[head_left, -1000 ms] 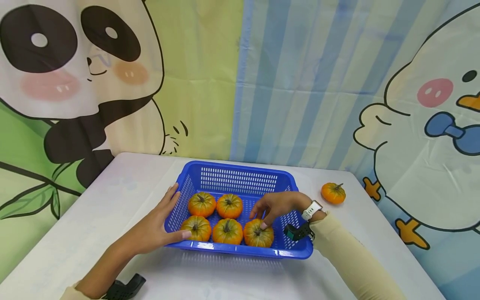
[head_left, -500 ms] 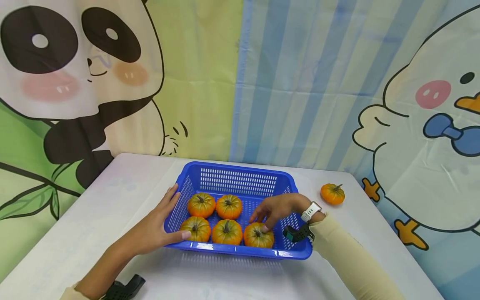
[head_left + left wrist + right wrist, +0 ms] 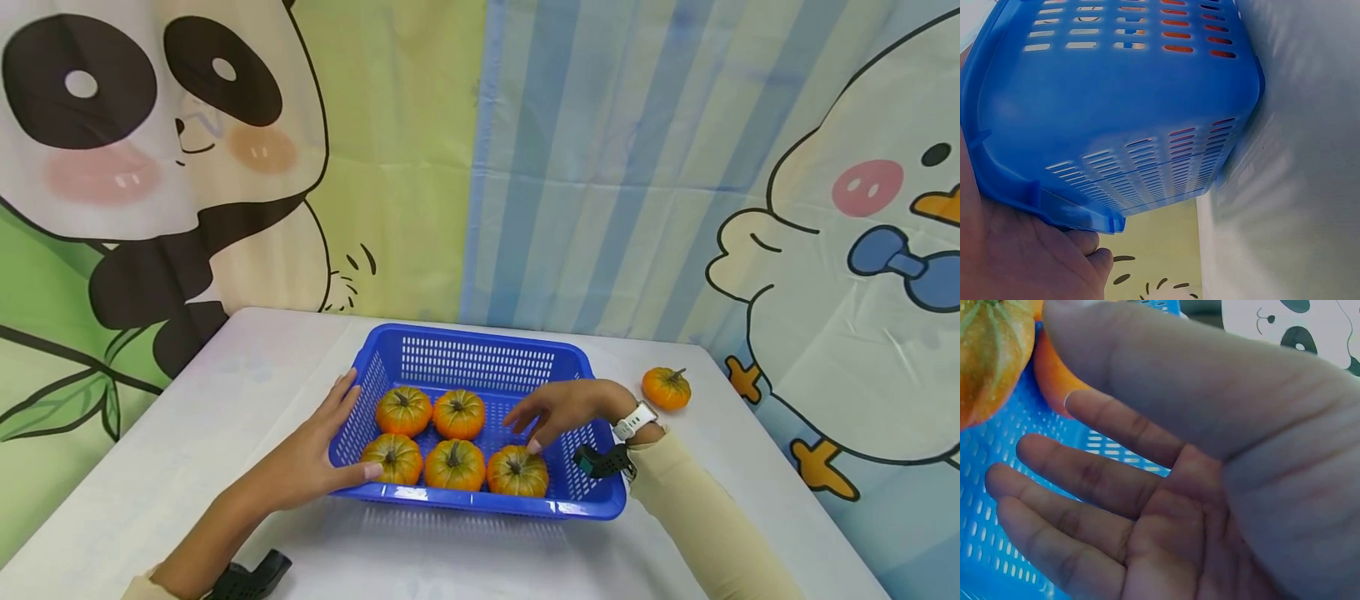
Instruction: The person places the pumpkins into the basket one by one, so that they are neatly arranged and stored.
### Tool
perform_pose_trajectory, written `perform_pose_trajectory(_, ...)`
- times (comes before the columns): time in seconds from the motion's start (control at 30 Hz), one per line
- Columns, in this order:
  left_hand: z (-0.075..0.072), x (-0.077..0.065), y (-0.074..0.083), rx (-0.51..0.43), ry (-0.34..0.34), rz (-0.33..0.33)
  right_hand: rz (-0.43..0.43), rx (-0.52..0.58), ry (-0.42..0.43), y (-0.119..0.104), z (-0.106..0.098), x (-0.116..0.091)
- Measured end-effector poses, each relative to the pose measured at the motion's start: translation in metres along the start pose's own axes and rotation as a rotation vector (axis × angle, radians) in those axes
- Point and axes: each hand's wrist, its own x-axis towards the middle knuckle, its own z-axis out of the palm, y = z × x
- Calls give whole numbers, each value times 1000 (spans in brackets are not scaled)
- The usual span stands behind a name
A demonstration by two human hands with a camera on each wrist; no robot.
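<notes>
A blue plastic basket holds several small orange-green pumpkins, two in the back row and three in front. My left hand rests spread along the basket's left rim, its thumb over the front left corner beside the front left pumpkin. In the left wrist view the rim lies against the palm. My right hand is inside the basket, fingers apart and nothing in them. Its thumb overlaps the top of the front right pumpkin in the head view.
Another small pumpkin lies on the white table, right of the basket. Behind the table hangs a curtain printed with a panda and a chick. A white watch is on the right wrist, and each wrist wears a black device.
My right hand has lifted slightly and shifted right, its fingers drawing back from the front right pumpkin. The left hand, the basket and the pumpkins stay where they were.
</notes>
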Motion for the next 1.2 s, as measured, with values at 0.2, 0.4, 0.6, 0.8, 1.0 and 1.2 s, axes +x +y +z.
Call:
perform_pose_trajectory(0.2,-1,0,0,6,1,6,-139,39,121,-1,-6,-7)
perform_pose_trajectory(0.4,-1,0,0,-1,1,9,-205,43,239,0,-11,-15)
perform_pose_trajectory(0.6,-1,0,-1,-6,1,14,-202,58,336,5,-13,-23)
perform_pose_trajectory(0.8,-1,-1,-1,-10,-2,20,-187,26,414,14,-16,-29)
perform_pose_trajectory(1.0,-1,-1,0,-11,-3,15,-208,8,463,19,-16,-36)
perform_pose_trajectory(1.2,-1,-1,1,-12,0,11,-203,81,508,29,-13,-46)
